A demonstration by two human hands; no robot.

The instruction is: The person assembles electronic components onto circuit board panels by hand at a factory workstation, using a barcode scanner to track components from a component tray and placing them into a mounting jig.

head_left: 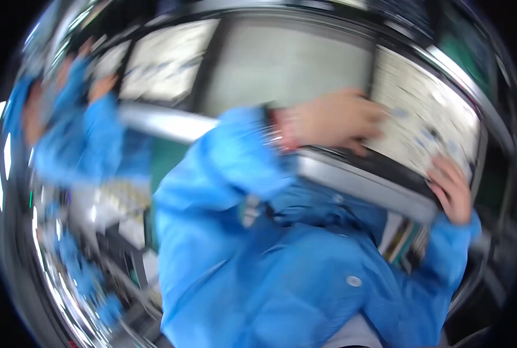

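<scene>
My left hand, smeared by motion, reaches across the lower right corner of a grey-green panel. Its fingers point toward a pale flat sheet-like piece in a dark frame, which carries a few bluish and dark spots. Whether those fingers pinch anything is too blurred to tell. A red and a clear band circle this wrist. At the lower right edge of the pale piece, my right hand lies with its fingers stretched and apart, holding nothing visible.
A metal rail runs along the near side of the dark frames. Another pale framed piece lies to the left. Beyond it, a person in blue sleeves has hands by the line. Shelving and more blue-clad people blur at lower left.
</scene>
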